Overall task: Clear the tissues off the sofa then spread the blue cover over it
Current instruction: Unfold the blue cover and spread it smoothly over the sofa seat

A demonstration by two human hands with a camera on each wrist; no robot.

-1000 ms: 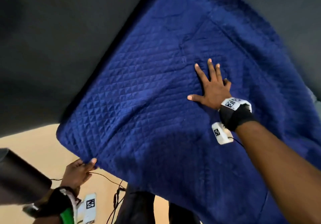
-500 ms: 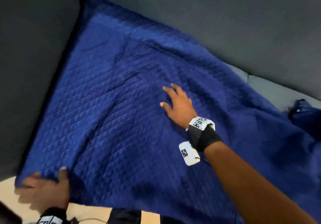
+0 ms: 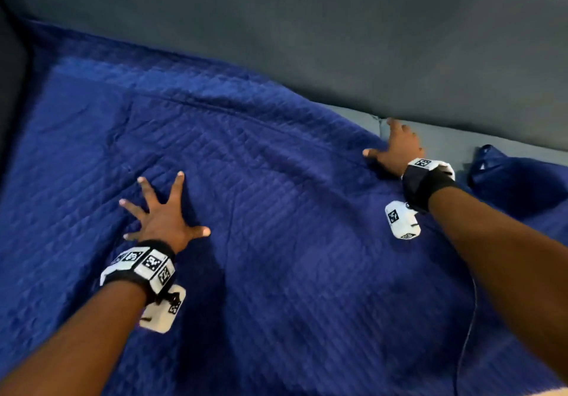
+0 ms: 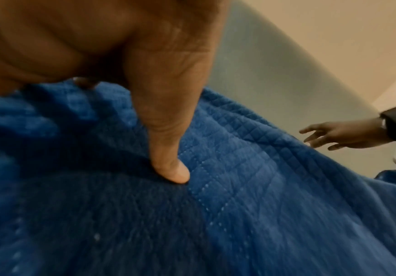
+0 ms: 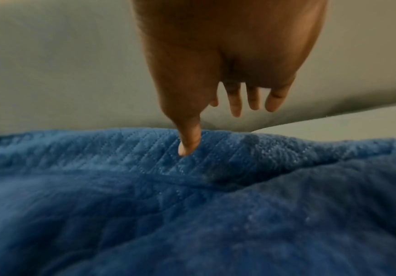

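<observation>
The quilted blue cover [image 3: 292, 226] lies spread over the grey sofa seat [image 3: 445, 142], reaching the left armrest. My left hand [image 3: 163, 211] presses flat on it with fingers splayed, left of centre. My right hand [image 3: 396, 146] rests with straight fingers on the cover's far right edge, by the crease under the backrest. In the left wrist view my thumb [image 4: 171, 168] pushes into the cover [image 4: 263, 205]. In the right wrist view my thumb [image 5: 187, 147] touches the cover [image 5: 192, 205] while the other fingers reach toward the backrest. No tissues are in view.
The grey backrest [image 3: 338, 42] runs along the top. A bunched fold of the blue cover [image 3: 516, 180] sits at the right on the bare seat. The dark armrest [image 3: 9, 88] bounds the left. A thin cable [image 3: 467, 334] hangs from my right wrist.
My left hand left the cover's front corner and now presses flat on top. My right hand slid right and back to the cover's far edge. The view has swung to the right.
</observation>
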